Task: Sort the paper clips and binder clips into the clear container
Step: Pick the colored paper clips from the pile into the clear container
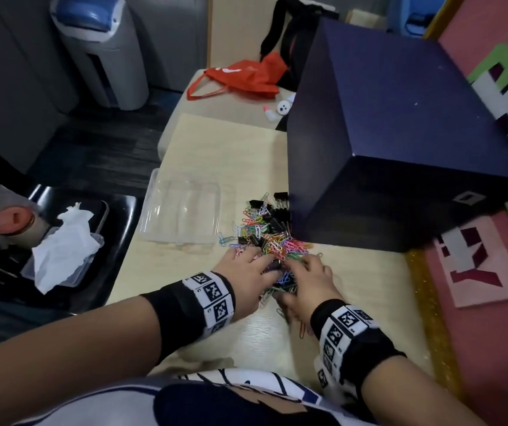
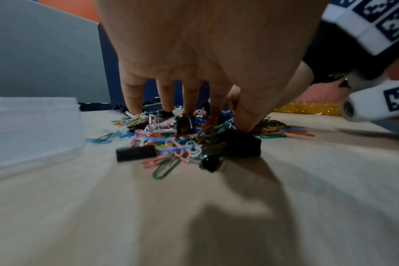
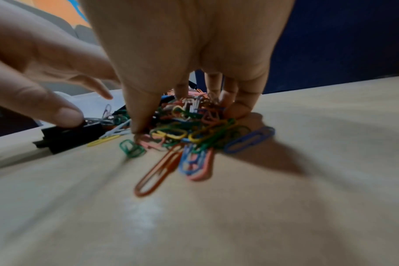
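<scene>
Counter (image 1: pixel 246 142): holds everything.
Box (image 1: pixel 182 210): one, clear, nothing inside, left of the pile.
Hands: left hand (image 1: pixel 248 278) and right hand (image 1: pixel 309 285), fingers spread, pressing on the pile.
Binder clips (image 1: pixel 278 212): many, black, stiff; pinch the body.
Paper clips (image 1: pixel 272 241): too many to count, light, tangly; scoop them.

Pale wooden desk (image 1: pixel 354 287). A mixed heap of coloured paper clips (image 1: pixel 277 244) and black binder clips (image 1: pixel 280 210) lies directly on it, touching the front of a dark blue box (image 1: pixel 400 133). A clear container (image 1: pixel 182 207) rests just left of the heap. A gold glitter strip (image 1: pixel 427 305) edges the desk below the box.
</scene>
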Available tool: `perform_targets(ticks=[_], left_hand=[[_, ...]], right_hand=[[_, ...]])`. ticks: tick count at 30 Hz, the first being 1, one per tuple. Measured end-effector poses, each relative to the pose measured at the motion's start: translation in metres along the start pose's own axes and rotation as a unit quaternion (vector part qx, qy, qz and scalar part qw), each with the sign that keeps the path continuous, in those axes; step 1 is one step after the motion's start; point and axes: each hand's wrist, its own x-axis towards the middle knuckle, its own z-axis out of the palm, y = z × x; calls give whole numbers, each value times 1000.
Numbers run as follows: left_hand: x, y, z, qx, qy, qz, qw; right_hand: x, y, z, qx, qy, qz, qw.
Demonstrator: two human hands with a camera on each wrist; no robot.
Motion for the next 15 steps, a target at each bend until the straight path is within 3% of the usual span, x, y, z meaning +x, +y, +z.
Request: perform_targets(ticks=[5, 12, 15], left_hand=[[-5, -7, 0, -7, 8, -6, 1000], [23, 6, -25, -20, 40, -11, 999], [44, 16, -34, -45, 34, -19, 998]], right_hand=[[-5, 10, 0, 9, 40, 1, 999], [0, 31, -29, 64, 60, 59, 994], [-3, 36, -37, 27, 0, 77, 997]])
